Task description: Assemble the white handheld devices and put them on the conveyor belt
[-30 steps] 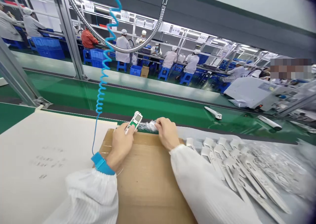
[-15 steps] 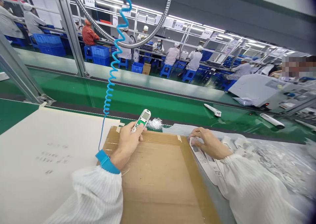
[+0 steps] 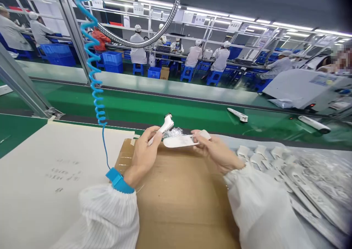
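My left hand (image 3: 143,149), with a blue wrist strap (image 3: 119,180) at its cuff, is closed around a white handheld device (image 3: 166,124). The device's dark-tipped head points up, and its side faces me. In my right hand (image 3: 218,151) is a long white plastic cover (image 3: 178,141) with a rounded end, pinched near its other end. The cover lies almost level, its rounded end close to the left fingers. Both hands are above a brown cardboard sheet (image 3: 187,197). Behind them sits a crumpled clear plastic bundle (image 3: 176,132).
White plastic parts (image 3: 299,183) lie at the right beside clear bags. Two white devices, one nearer (image 3: 238,115) and one farther right (image 3: 313,124), rest on the green belt (image 3: 192,111). A blue coiled cord (image 3: 95,69) hangs at left. Co-workers sit beyond.
My right hand has come left from the parts at the right, bringing a white cover. My left hand has turned the device, so its screen and circuit board no longer show.
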The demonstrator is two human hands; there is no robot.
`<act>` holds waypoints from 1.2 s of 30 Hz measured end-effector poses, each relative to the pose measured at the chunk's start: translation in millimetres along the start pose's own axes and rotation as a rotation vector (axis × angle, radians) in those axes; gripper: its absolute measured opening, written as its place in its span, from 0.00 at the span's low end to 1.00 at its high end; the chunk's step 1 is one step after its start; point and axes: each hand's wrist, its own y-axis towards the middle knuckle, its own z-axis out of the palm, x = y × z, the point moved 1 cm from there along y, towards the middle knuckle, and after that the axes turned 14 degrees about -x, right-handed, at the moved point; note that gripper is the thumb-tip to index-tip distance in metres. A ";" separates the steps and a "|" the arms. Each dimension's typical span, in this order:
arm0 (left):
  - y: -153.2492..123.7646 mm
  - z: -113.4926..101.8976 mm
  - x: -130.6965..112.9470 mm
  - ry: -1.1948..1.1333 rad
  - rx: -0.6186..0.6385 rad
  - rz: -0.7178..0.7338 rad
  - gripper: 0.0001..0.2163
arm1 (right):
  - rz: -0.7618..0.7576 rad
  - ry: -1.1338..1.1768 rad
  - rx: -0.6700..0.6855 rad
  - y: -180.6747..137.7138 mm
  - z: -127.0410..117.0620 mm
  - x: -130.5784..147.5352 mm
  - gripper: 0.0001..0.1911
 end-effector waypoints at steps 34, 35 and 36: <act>-16.0 13.3 -2.4 0.006 0.281 0.034 0.14 | -0.088 0.214 0.358 -15.7 27.4 -48.6 0.20; -16.8 13.5 -3.9 -0.005 0.301 0.039 0.14 | -0.101 0.216 0.356 -15.9 28.5 -49.8 0.21; -17.8 13.6 -5.4 -0.012 0.315 0.045 0.14 | -0.118 0.209 0.351 -16.0 29.6 -50.6 0.21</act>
